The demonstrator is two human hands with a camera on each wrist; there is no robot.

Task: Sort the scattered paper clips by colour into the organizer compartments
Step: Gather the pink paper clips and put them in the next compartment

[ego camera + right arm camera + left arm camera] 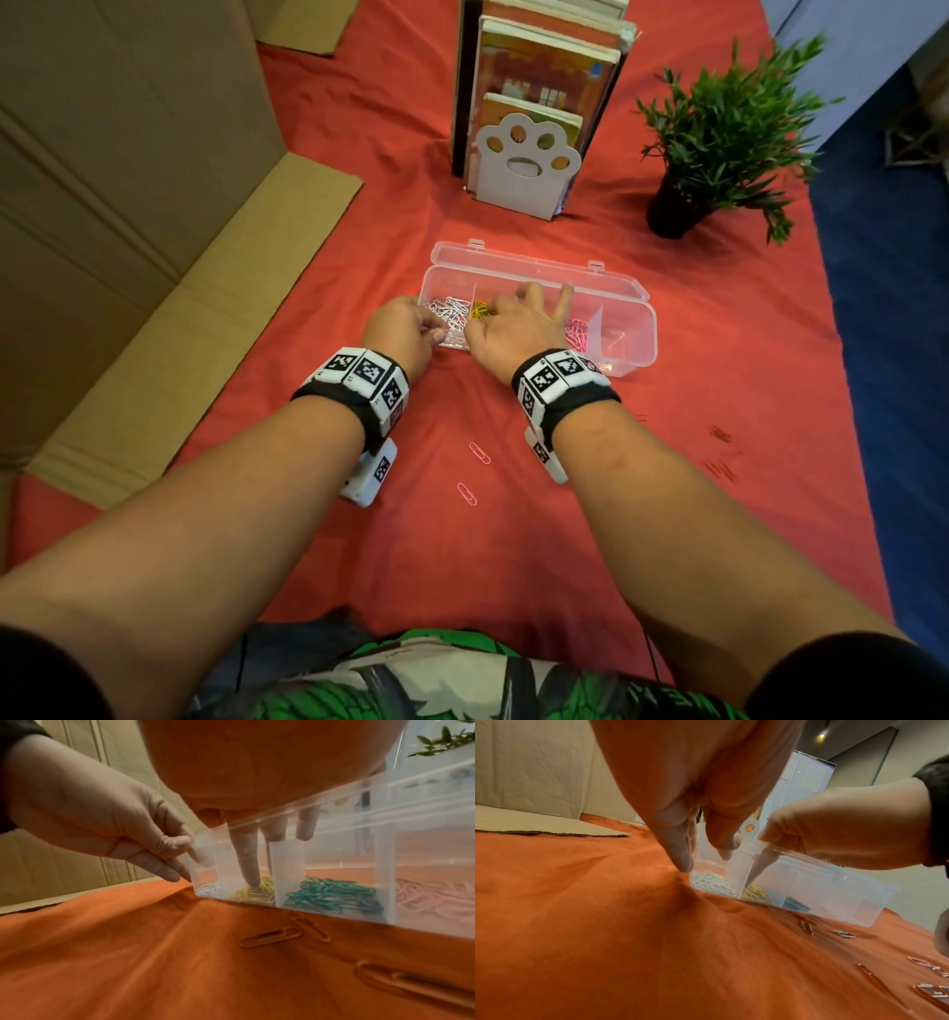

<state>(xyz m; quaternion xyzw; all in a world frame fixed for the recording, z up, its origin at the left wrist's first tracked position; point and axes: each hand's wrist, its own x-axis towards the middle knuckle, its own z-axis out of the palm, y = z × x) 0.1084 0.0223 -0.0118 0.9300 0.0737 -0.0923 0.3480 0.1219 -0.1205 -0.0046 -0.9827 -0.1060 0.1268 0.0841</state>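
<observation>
- While both of my hands work at the clear organizer (624, 303), it lies with its lid open on the red-covered desk (642, 514), in front of the paw-shaped bookend (524, 164).
- Left hand (405, 329): fingers (164, 870) curled and pinching the organizer's left end wall, beside the white clips (209, 891).
- Right hand (508, 334): fingers (246, 862) spread and straight, reaching over the front wall; one fingertip presses into the yellow clips (257, 892) in the second compartment.
- Green clips (334, 896) fill the third compartment and pink clips (432, 898) the fourth.
- Loose clips: two pink ones (473, 473) lie on the cloth between my forearms; dark ones (721, 452) lie well apart to the right.
- Potted plant (719, 139) stands at far right.
</observation>
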